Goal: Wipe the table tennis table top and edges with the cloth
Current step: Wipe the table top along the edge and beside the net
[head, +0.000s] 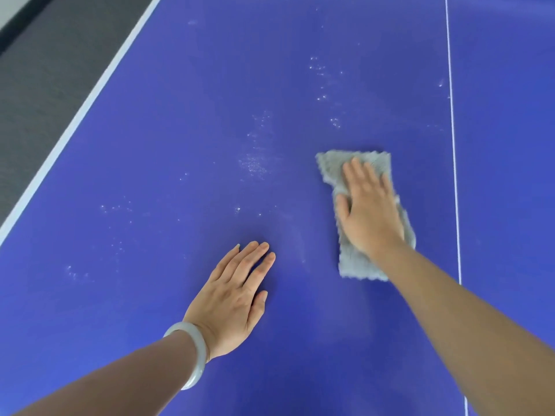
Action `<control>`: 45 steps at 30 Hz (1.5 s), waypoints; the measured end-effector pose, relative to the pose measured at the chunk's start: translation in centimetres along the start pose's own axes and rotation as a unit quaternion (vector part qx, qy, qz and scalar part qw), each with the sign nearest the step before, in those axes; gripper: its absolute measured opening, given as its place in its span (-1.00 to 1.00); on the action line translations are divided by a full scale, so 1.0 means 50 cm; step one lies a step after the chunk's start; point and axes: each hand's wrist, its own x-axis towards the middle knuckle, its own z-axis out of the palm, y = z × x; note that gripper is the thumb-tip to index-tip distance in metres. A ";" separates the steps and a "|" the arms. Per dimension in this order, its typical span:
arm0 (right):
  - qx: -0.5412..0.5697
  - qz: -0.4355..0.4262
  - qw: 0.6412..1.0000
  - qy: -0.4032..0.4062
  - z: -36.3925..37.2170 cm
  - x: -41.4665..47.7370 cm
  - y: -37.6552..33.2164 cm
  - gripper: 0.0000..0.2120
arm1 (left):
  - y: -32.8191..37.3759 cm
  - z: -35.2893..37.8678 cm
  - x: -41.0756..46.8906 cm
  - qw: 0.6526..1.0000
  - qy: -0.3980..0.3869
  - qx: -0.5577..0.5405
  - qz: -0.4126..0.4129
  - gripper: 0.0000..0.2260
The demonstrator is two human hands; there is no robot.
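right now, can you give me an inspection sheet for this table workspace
surface: blue table top, white specks scattered left of and beyond the cloth; thin white centre line at right
job's things: grey cloth lies flat on the top
clutter: nothing seen
grips: right hand pressed flat on the cloth; left hand flat on the bare top, holding nothing, pale bangle on its wrist
cables: nothing seen
surroundings: white edge stripe at left, dark grey floor beyond it

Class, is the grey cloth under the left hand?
No, the right hand presses the grey fluffy cloth; the left hand rests on bare blue tabletop.
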 end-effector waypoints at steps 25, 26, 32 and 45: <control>-0.006 0.085 0.996 -0.001 0.063 -0.133 -0.256 -0.41 | -0.011 0.002 -0.005 0.992 0.027 -0.124 0.008 -0.55; -0.007 0.070 0.997 -0.010 0.066 -0.153 -0.268 -0.41 | -0.012 -0.002 -0.006 0.982 0.038 -0.187 0.002 -0.59; -0.023 0.037 0.998 -0.034 0.062 -0.227 -0.271 -0.40 | -0.080 -0.029 -0.060 0.933 0.091 -0.340 -0.077 -0.61; 0.062 0.272 0.960 0.023 0.064 -0.051 -0.413 -0.45 | -0.398 -0.004 -0.283 0.981 0.077 -0.064 -0.164 -0.46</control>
